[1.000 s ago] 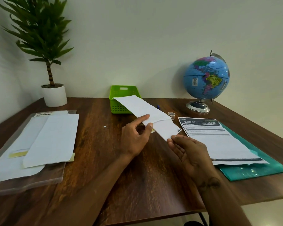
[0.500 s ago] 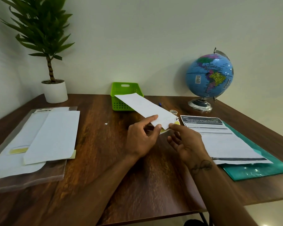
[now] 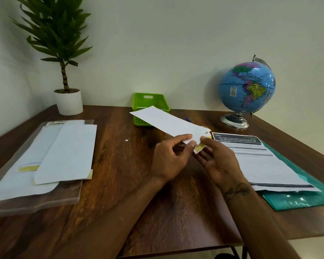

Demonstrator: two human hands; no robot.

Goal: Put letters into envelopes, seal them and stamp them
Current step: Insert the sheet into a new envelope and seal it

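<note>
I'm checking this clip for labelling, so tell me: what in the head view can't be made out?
- Inside of the green basket: blocked by its wall and the held envelope.
- Envelope's near end, flap: covered by the left hand and right hand.
- Printed sheet: text too small.
- Blue object behind the envelope: mostly hidden.

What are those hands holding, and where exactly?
A white envelope, held by both hands at its near end: the left hand pinches it beside the flap, the right hand fingers the yellow-stripped flap.
</note>
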